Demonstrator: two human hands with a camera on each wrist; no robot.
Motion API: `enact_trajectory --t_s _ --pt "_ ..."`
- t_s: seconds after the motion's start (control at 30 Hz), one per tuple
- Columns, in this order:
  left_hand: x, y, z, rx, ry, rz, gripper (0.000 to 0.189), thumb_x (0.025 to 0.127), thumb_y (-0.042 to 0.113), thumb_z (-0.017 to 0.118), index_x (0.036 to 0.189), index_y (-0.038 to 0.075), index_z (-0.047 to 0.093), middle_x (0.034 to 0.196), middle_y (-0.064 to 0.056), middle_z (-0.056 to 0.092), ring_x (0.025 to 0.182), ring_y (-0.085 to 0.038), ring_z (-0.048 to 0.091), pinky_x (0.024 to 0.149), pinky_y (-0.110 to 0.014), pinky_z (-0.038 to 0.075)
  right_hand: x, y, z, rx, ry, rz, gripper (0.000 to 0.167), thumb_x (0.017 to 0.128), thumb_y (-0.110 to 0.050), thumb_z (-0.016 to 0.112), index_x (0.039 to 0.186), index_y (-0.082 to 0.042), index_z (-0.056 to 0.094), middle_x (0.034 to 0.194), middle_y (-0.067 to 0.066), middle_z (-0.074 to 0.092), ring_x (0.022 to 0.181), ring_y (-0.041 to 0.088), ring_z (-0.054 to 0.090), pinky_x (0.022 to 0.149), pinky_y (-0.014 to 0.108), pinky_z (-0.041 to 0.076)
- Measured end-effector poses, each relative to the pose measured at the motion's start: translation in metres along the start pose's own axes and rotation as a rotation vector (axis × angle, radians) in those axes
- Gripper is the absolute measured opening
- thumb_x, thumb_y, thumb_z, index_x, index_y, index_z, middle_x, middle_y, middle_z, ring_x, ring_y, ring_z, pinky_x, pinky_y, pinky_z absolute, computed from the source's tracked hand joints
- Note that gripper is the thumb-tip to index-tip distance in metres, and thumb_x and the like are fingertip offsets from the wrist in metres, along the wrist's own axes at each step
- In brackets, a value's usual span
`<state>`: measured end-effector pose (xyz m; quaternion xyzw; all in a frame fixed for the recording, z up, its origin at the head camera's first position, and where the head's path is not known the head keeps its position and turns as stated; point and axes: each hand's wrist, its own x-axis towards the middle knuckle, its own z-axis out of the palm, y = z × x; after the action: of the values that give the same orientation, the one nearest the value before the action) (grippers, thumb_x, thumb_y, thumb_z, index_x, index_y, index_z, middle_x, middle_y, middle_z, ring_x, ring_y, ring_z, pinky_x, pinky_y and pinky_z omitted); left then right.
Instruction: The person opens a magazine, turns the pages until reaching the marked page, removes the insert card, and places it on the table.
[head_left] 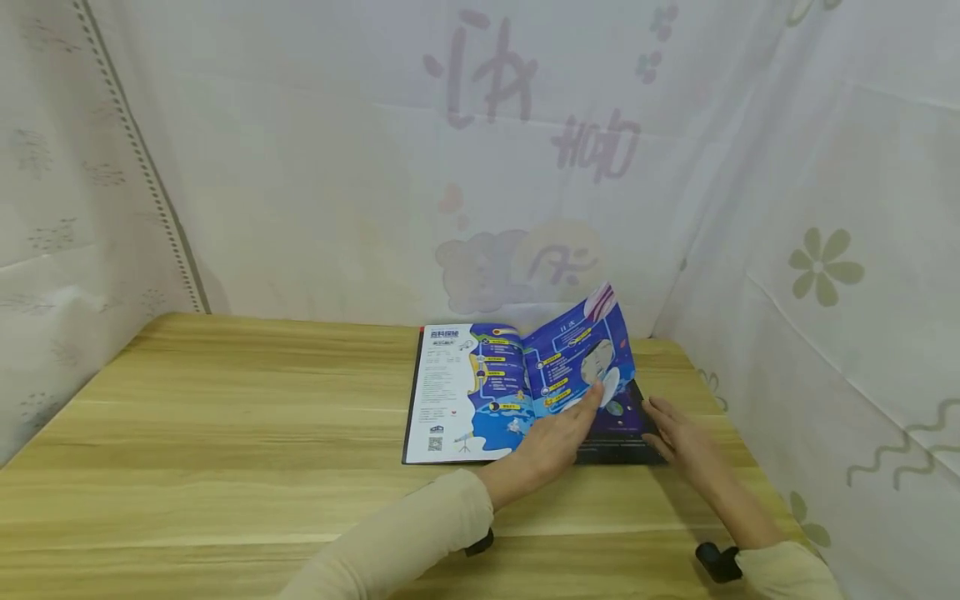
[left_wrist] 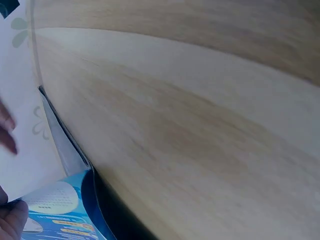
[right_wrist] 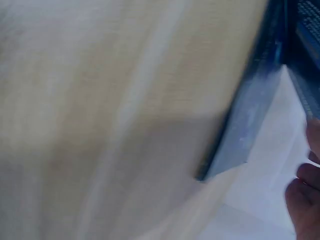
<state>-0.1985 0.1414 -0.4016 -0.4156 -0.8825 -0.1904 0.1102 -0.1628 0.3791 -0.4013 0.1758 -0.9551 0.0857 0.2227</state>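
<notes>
A picture book (head_left: 480, 392) lies spread on the wooden table, its left page white with blue space drawings. One blue page (head_left: 570, 350) stands lifted at a slant from the spine, showing a printed list. My left hand (head_left: 551, 442) pinches this page near its lower outer edge; in the left wrist view, its fingertips (left_wrist: 16, 217) meet at the page's border. Beneath the raised page, a dark page (head_left: 622, 421) shows. My right hand (head_left: 686, 442) is beside the book's right edge, fingers apart and holding nothing. Only part of the right hand (right_wrist: 305, 195) enters the right wrist view.
The wooden table (head_left: 225, 433) extends left of the book and in front of it. Pale printed cloth (head_left: 315, 167) hangs behind the table and along both sides. A black wrist device (head_left: 717, 562) sits by the right sleeve.
</notes>
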Motion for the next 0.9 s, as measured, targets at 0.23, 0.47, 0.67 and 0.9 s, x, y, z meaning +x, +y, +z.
enact_trajectory --t_s 0.23,0.47,0.67,0.9 --pt "-0.009 -0.012 -0.005 -0.036 0.079 0.002 0.079 0.09 -0.002 0.055 0.151 0.009 0.006 0.137 -0.011 0.052 0.077 -0.014 0.063 0.064 -0.021 0.053 -0.011 0.006 0.011 0.077 -0.282 0.058 0.047 0.082 -0.006 0.069 0.123 0.014 0.054 0.128 0.036 0.047 0.116 0.054 0.046 0.087 0.058 0.046" --pt "-0.019 -0.025 -0.013 -0.133 0.208 -0.049 0.066 0.096 0.01 0.051 0.15 0.005 0.012 0.094 -0.011 0.07 0.052 -0.011 0.056 0.046 -0.018 0.044 -0.014 0.01 0.019 0.103 -0.361 0.061 0.045 0.087 -0.011 0.064 0.124 0.013 0.053 0.131 0.035 0.046 0.117 0.052 0.046 0.091 0.057 0.043" --pt "-0.02 -0.032 -0.021 -0.374 0.319 -0.147 0.065 0.096 0.009 0.051 0.149 -0.001 0.016 0.068 -0.01 0.066 0.048 -0.007 0.054 0.044 -0.015 0.038 -0.016 0.013 0.019 0.131 -0.363 0.063 0.044 0.089 -0.012 0.063 0.124 0.013 0.053 0.131 0.035 0.045 0.118 0.052 0.046 0.092 0.058 0.042" --pt "-0.022 -0.042 -0.031 -0.588 0.429 -0.295 0.069 0.092 0.0 0.051 0.15 0.004 0.014 0.052 0.0 0.043 0.041 -0.001 0.033 0.04 -0.015 0.028 -0.015 0.013 0.019 0.124 -0.382 0.076 0.044 0.089 -0.014 0.063 0.125 0.011 0.054 0.132 0.035 0.045 0.117 0.052 0.047 0.091 0.058 0.043"
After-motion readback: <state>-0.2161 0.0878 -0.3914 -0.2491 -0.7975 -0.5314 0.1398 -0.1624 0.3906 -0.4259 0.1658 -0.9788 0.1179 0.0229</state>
